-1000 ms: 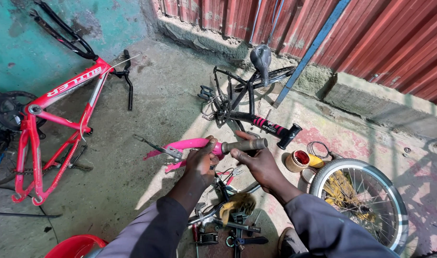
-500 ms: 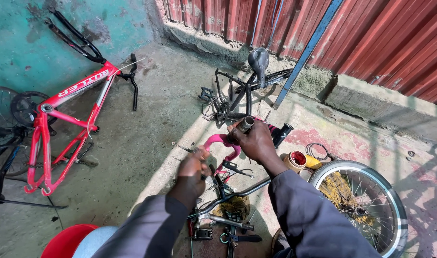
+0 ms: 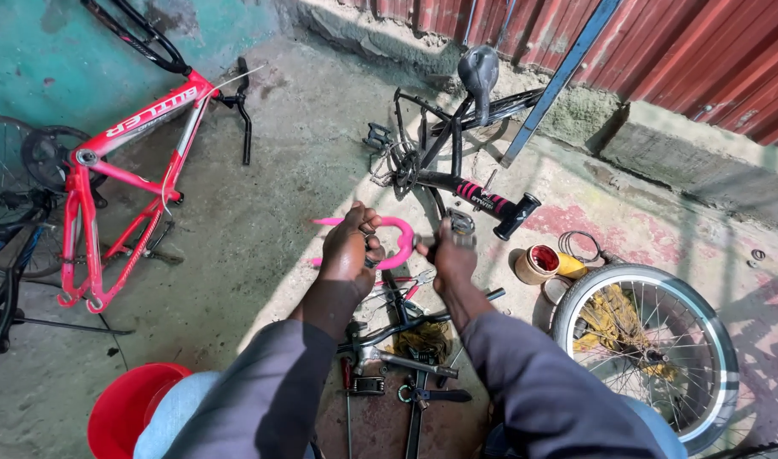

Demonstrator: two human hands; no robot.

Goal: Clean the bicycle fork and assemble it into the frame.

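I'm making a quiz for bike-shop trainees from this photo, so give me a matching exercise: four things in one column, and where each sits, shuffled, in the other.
Things:
1. pink fork
2. red bucket
3. spoked wheel
4. red bike frame

Places:
A. flat on the ground, right of the person
B. lower left corner
C. gripped in the left hand
D. against the teal wall, left

Pairs: 1-C, 2-B, 3-A, 4-D
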